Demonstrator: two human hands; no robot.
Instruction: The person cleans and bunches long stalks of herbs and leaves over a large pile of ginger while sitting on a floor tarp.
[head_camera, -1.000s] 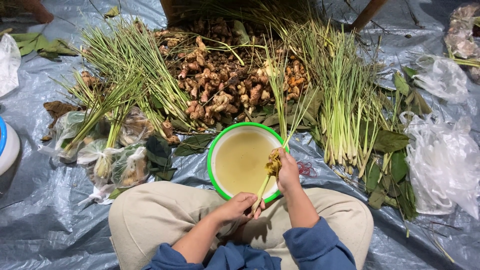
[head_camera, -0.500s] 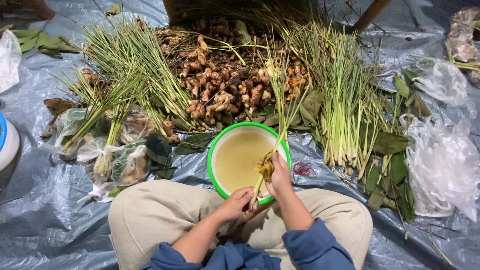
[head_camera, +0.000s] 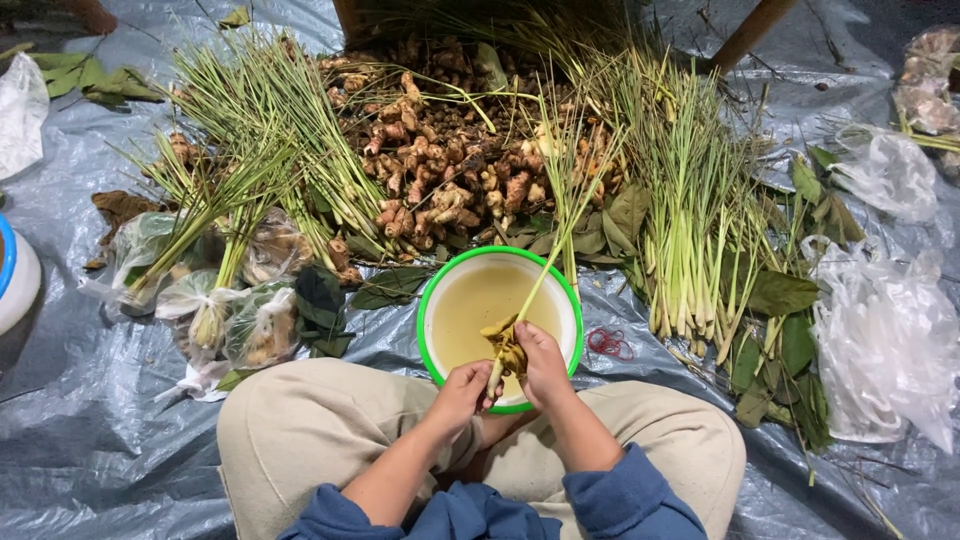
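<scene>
Gripping: left hand pinches the base of a lemongrass stalk; right hand is wrapped around the same stalk's lower end together with a yellow-brown peeling.
Location: lower centre of frame, over the near rim of the green-rimmed bowl of cloudy liquid.
Handling: judged light, stiff at the base, whippy toward the tip; likely wet and slippery.
Hold point: thick base, both hands close together.
Surroundings: turmeric root pile upper centre; lemongrass bundles right.
</scene>
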